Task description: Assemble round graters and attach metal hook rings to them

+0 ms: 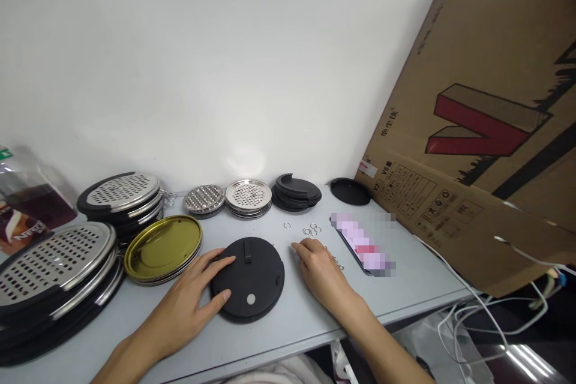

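Note:
A black round lid-like disc (252, 288) lies flat on the table near the front, with a short strap at its top and a pale round spot low on its face. My left hand (191, 291) grips its left edge, thumb and fingers resting on the disc. Just right of it, my right hand (319, 267) is closed low over the table, fingertips pinched together. Whatever is between those fingertips is too small to make out. Several small metal split rings (312, 230) lie beyond the right hand, and a few more show beside its knuckles. One lone ring (287, 225) sits farther left.
Stacked round graters (49, 264) with black rims and gold-coloured round lids (164, 246) stand left. Along the wall are small grater discs (248, 195), black round covers (297, 192) and a black dish (351, 191). A phone (364, 246), large carton (472, 132) and white cables (486, 318) are right.

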`<action>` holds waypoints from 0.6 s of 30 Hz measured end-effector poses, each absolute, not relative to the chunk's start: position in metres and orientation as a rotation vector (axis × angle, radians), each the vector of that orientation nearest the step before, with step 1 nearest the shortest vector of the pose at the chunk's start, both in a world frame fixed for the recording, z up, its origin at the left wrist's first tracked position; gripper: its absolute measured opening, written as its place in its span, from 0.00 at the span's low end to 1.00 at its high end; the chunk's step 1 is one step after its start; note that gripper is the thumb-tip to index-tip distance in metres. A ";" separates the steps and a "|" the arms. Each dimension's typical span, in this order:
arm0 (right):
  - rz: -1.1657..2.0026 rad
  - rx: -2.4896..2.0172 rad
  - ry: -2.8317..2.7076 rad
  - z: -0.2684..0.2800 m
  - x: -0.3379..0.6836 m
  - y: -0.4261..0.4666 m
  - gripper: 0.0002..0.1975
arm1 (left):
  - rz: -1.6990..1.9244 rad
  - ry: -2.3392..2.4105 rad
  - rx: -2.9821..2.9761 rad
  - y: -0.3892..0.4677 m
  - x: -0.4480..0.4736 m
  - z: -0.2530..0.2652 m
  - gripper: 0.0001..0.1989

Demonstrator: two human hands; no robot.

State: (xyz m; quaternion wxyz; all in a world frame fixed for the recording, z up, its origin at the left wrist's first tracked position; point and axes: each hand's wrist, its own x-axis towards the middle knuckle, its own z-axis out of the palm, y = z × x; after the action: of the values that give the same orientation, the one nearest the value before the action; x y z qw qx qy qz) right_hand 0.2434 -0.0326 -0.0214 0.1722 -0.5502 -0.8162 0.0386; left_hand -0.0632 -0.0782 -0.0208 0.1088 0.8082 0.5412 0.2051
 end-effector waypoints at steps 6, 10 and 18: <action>0.071 -1.615 -2.388 -0.006 0.247 -0.034 0.22 | 0.644 1.583 2.381 -0.079 -0.062 -0.018 0.24; -0.004 -1.680 -2.501 -0.002 0.245 -0.027 0.22 | 0.662 1.570 2.385 -0.080 -0.061 -0.016 0.23; 0.275 -1.606 -2.437 0.009 0.250 -0.018 0.21 | 0.621 1.577 2.368 -0.081 -0.060 -0.015 0.23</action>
State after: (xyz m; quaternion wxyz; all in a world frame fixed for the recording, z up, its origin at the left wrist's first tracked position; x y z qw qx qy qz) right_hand 0.2495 -0.0182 0.0087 0.1049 -0.5449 -0.8267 0.0933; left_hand -0.0601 -0.0805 -0.0148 0.1144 0.8078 0.5381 0.2119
